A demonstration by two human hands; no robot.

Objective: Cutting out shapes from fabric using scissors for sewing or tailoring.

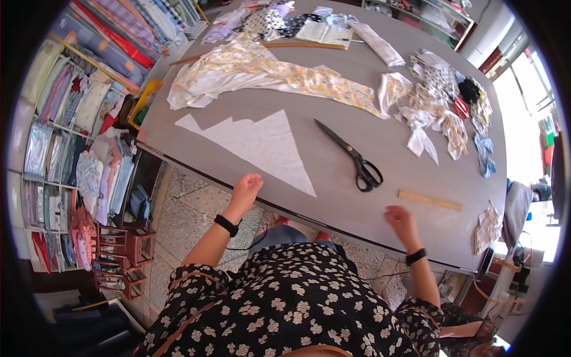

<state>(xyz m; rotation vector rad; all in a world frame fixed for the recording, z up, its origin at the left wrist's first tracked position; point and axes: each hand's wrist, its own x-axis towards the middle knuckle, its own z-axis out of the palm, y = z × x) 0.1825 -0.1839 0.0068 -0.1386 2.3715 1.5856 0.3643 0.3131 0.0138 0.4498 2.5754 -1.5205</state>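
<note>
My left hand (248, 189) is at the near edge of a grey table (352, 232), fingers curled, just below a white triangular cut piece of fabric (263, 143) with one jagged side. Over the table's near edge is my right hand (399, 218), fingers bent; whether it holds anything small cannot be told. Black tailor's shears (350, 151) lie between the white piece and a wooden ruler (430, 200), handles towards me. Beyond them stretches a long yellow-flowered fabric (303, 80) with white parts.
Fabric scraps (435, 93) with red-handled scissors (461, 109) are heaped at the right. At the back lie an open notebook (323, 35), a white roll (378, 44) and a long wooden stick (303, 45). Shelves of folded fabric (58, 151) and wooden stools (134, 247) stand at the left.
</note>
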